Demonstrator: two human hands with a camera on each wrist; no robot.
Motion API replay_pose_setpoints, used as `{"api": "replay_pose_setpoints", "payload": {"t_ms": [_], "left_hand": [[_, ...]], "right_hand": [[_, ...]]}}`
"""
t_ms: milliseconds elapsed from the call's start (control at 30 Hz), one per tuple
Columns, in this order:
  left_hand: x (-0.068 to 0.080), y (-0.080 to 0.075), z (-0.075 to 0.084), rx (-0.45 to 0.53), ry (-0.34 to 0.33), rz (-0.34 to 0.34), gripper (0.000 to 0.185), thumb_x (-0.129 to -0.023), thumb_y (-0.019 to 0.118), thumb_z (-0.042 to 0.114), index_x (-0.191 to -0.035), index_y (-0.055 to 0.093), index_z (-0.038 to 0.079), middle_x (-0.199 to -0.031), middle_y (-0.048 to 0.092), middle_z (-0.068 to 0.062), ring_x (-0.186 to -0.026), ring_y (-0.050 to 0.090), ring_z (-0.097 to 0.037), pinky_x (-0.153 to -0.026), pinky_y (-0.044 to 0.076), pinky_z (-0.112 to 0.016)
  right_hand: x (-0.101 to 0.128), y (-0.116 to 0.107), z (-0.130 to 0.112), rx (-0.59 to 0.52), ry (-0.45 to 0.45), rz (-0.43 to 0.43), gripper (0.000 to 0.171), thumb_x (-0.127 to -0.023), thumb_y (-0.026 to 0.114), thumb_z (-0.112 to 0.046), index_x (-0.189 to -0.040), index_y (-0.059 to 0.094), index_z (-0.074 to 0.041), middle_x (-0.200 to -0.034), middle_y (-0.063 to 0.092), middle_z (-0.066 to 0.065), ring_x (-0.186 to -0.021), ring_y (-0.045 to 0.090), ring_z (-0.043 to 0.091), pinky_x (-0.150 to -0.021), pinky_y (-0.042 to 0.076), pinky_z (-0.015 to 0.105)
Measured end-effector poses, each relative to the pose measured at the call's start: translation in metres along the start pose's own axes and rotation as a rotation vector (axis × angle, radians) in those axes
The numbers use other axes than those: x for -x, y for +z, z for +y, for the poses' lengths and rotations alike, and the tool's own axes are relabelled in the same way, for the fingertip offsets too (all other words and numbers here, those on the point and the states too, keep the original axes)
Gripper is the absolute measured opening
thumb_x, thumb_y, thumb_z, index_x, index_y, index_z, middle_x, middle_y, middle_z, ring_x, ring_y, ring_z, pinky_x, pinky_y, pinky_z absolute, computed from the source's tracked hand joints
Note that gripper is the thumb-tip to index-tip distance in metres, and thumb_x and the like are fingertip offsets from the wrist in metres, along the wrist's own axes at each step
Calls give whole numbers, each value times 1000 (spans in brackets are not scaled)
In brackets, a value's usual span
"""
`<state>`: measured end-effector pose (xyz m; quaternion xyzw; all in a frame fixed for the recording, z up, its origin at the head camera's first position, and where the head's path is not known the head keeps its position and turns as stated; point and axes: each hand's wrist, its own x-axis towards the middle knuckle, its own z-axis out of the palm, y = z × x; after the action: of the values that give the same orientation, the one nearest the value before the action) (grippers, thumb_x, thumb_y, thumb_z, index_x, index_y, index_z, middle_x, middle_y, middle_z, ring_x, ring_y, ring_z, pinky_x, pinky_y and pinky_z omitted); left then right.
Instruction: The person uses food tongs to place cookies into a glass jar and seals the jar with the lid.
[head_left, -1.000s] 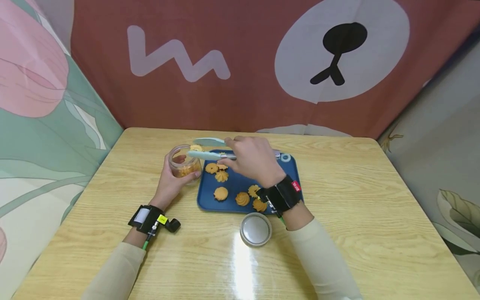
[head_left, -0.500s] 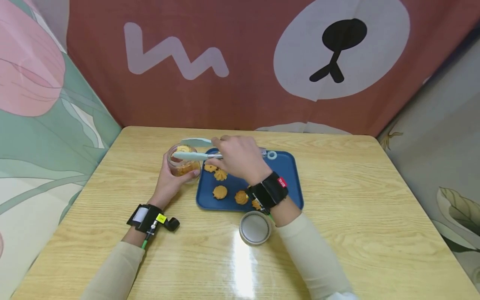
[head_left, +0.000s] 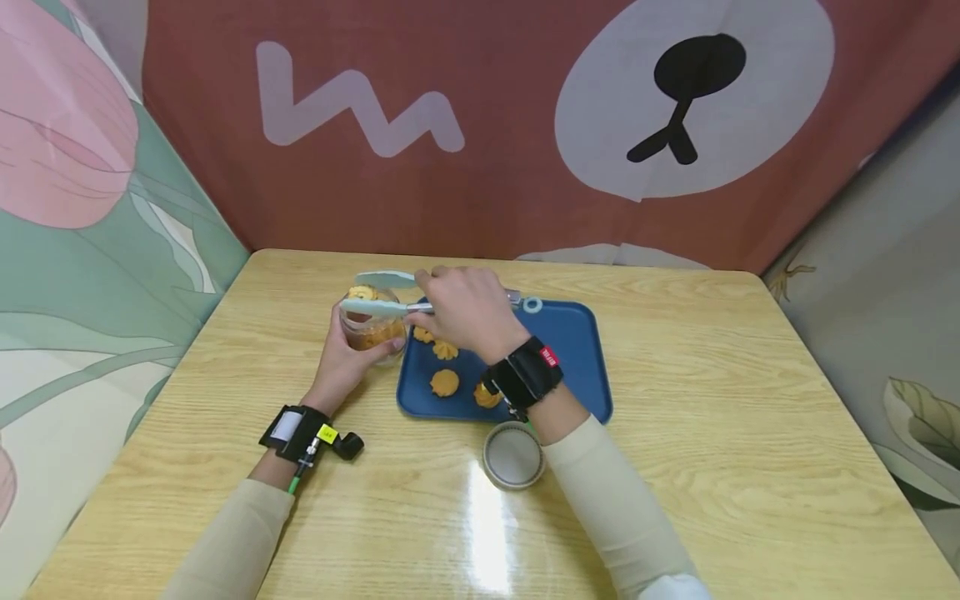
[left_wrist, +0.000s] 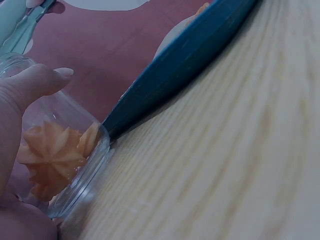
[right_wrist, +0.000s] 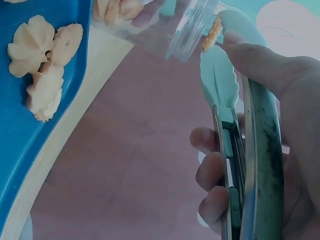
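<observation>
My left hand (head_left: pixel 343 367) grips a clear jar (head_left: pixel 375 336) just left of the tray, thumb across its side. Cookies (left_wrist: pixel 52 157) lie at the jar's bottom, seen through its wall. My right hand (head_left: pixel 471 312) holds tongs (head_left: pixel 378 308) with mint-green tips, its fingers wrapped along both arms. Between the tips a piped cookie (head_left: pixel 363 292) is pinched, over the jar's mouth in the head view. From the right wrist, that cookie (left_wrist: pixel 30 45) is not needed to see the tips beside the jar's rim.
A blue tray (head_left: pixel 577 358) holds several piped cookies (head_left: pixel 445 383), part of them hidden under the right arm. A round metal lid (head_left: pixel 513 456) lies on the wooden table (head_left: pixel 750 433) at the tray's near edge. A patterned cloth (head_left: pixel 495 200) hangs behind the table.
The right hand has moved left with the tongs, carrying the pinched cookie from beside the jar's rim to over its mouth. The left hand keeps its hold on the jar.
</observation>
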<state>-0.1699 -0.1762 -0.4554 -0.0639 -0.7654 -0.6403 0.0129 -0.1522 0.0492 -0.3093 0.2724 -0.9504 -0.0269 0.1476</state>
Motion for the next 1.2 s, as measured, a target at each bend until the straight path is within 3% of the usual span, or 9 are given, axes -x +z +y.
{"api": "replay_pose_setpoints", "payload": {"t_ms": [400, 600, 933, 1200], "left_hand": [[1, -1, 4, -5, -1, -13, 98, -87, 89, 27, -160, 25, 41, -160, 41, -4, -150, 39, -25, -127, 25, -54], [0, -1, 2, -18, 5, -10, 100, -86, 90, 30, -160, 24, 40, -162, 41, -5, -152, 38, -26, -127, 26, -54], [1, -1, 4, -49, -6, -2, 100, -85, 90, 31, -159, 24, 42, -162, 43, -10, -156, 34, -29, -127, 25, -57], [1, 1, 4, -23, 3, -11, 100, -87, 89, 25, -161, 23, 37, -162, 42, -13, -158, 32, -27, -129, 25, -54]], "right_hand": [[1, 4, 4, -14, 20, -11, 69, -95, 64, -67, -140, 66, -14, -99, 74, 1, -67, 63, 13, -57, 53, 29], [8, 4, 10, -34, 33, -13, 70, -95, 66, -66, -140, 66, -13, -99, 74, 3, -69, 65, 15, -58, 54, 30], [37, 1, 32, -49, 85, 7, 72, -93, 69, -66, -141, 66, -13, -97, 74, 3, -68, 64, 15, -55, 51, 30], [64, 4, 49, -51, 64, 47, 72, -92, 70, -66, -139, 68, -12, -96, 76, 6, -69, 67, 18, -54, 50, 31]]}}
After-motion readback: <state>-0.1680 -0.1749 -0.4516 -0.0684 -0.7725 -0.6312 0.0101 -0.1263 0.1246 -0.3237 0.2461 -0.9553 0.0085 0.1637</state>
